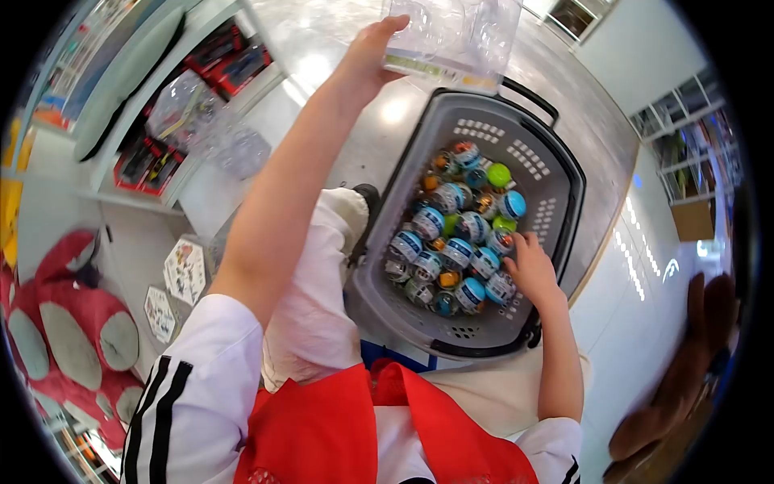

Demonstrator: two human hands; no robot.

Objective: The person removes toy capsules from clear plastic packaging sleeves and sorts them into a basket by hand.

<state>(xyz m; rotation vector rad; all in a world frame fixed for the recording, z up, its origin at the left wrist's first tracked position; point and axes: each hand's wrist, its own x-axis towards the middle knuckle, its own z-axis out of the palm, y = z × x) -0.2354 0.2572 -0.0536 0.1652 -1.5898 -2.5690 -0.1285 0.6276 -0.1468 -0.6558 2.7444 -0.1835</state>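
Note:
My left hand [376, 55] grips the left side of a clear plastic container [455, 40] at the top of the view, beyond the basket's far edge. A grey basket [556, 173] with a black rim and handles stands in front of me. Inside it lie several capsule balls [458, 252], mostly clear with blue-and-white bands, some with orange contents, and a few green balls [499, 175]. My right hand [530, 266] reaches into the basket's right side, its fingers at the capsules there. Whether a capsule is between those fingers cannot be made out.
On the left, a white shelf [105, 173] holds red boxes [149, 165] and clear plastic packaging [181, 109]. Red-and-grey plush toys [81, 331] and hexagonal packs [185, 270] lie below it. A brown plush [685, 379] is at the right, near wire shelving [681, 137].

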